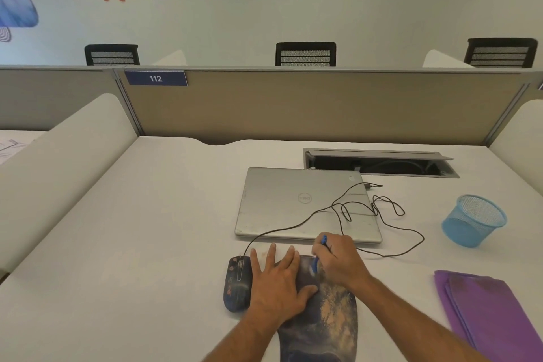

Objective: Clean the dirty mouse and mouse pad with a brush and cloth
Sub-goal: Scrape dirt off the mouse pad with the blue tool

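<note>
The pad (326,320) lies nearest on the counter (147,244), tan dust across its middle. The left hand (279,282) presses flat on it — likely to stop it sliding — while the right hand (340,258) has its grip closed on the brush (318,256), bristles down. The mouse (237,282) waits just left; the cloth (487,311) lies right, the laptop (302,203) beyond.

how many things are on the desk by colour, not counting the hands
blue: 2, brush, mesh cup
purple: 1, cloth
silver: 1, laptop
dark: 2, mouse, pad
total: 6
</note>
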